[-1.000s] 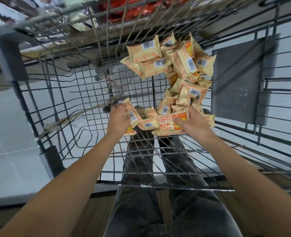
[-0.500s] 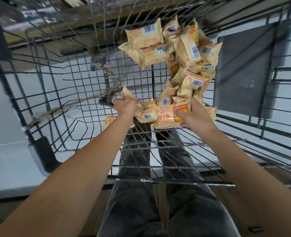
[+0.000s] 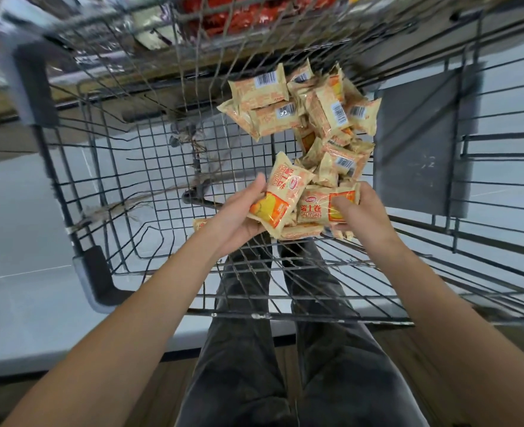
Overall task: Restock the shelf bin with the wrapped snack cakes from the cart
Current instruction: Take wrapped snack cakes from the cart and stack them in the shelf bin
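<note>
A heap of cream-and-orange wrapped snack cakes (image 3: 310, 115) lies on the right side of the wire cart (image 3: 125, 167). My left hand (image 3: 239, 214) holds one wrapped snack cake (image 3: 280, 195), lifted and tilted with its printed front up. My right hand (image 3: 359, 211) grips another wrapped snack cake (image 3: 316, 208) lying flat at the near end of the heap, thumb on its orange panel. The two hands sit close together. A single cake (image 3: 200, 224) peeks out on the cart floor under my left wrist.
The cart's dark flap panel (image 3: 420, 140) stands at the right. Beyond the far cart wall is a shelf with red packets (image 3: 239, 13). A grey plastic corner bumper (image 3: 97, 282) is at the near left. My legs show through the wire below.
My left hand has lifted one cake out of the heap and turned it face up toward my right hand. A cake dropped from the left hand lies on the cart floor.
</note>
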